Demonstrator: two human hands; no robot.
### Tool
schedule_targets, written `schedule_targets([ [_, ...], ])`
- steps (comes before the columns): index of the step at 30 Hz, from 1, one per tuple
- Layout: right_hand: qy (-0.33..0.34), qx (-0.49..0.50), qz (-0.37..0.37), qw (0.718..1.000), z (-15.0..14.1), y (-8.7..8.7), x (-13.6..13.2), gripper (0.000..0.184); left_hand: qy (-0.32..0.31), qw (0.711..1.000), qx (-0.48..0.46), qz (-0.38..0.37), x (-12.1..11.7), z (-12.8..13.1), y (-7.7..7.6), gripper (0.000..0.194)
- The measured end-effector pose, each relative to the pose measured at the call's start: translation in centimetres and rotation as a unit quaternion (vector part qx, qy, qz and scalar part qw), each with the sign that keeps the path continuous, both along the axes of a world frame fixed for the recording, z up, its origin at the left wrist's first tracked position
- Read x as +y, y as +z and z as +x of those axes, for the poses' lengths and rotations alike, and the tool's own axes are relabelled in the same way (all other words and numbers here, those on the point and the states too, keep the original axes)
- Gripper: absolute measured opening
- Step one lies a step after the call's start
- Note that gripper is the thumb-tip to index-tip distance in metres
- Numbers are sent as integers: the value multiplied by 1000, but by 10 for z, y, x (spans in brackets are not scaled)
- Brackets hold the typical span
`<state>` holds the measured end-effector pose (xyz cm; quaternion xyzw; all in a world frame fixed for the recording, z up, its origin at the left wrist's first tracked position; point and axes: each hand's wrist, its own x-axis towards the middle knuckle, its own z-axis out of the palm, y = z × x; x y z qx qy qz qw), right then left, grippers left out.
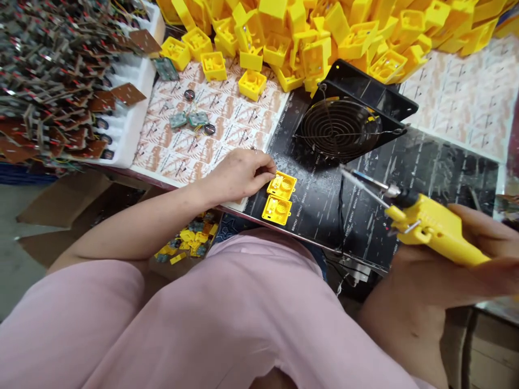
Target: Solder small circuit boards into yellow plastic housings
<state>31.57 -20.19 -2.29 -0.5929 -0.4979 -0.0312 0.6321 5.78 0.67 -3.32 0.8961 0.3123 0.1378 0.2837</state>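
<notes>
Patterned paper [231, 116] and a dark printed sheet [446, 162] cover the table [316, 210], whose near edge runs just in front of the seated person's pink garment [227, 308]. Along the far edge lies a heap of yellow housings [320, 32]. At the left end, a white foam tray [135, 116] carries a thick pile of circuit boards [52, 81]. Between tray and dark sheet, small green boards [198, 119] lie on the paper with round black discs [210, 129].

Two open yellow casings lie one behind the other at the near edge, on the left part of the dark sheet: a far casing [283, 185] and a near casing [276, 210]. The left hand [243, 173] reaches to the far casing's left corner, thumb and forefinger close together; whether that grip clamps anything, I cannot tell. The right hand [497, 248] has its grip wrapped around a yellow soldering gun [438, 227] over the near edge, toward the right. The gun's slim metal end points at a black fan [338, 127] standing farther back.
</notes>
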Motion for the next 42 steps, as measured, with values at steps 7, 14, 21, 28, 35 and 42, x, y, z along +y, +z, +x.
schedule_targets([
  [7, -2, -61, -14, 998, -38, -10, 20, 38, 5, 995, 93, 28, -2, 6, 12, 27],
  [14, 120, -184, -66, 973, -47, -1, 18, 28, -6, 982, 181, 52, 1, 15, 22, 30],
  [21, 128, -272, -101, 948, -47, 9, 27, 27, -21, 973, 213, 89, 2, 19, 27, 30],
  [28, 158, -250, -119, 948, -37, 13, 25, 16, -18, 962, 253, 97, -2, 25, 34, 28],
  [35, 104, -252, -170, 947, -35, 16, 20, 14, -35, 970, 214, 110, -1, 22, 31, 23],
  [42, 55, -199, -99, 973, -41, 7, 18, 38, -11, 994, 96, -51, 7, 3, 24, 46],
])
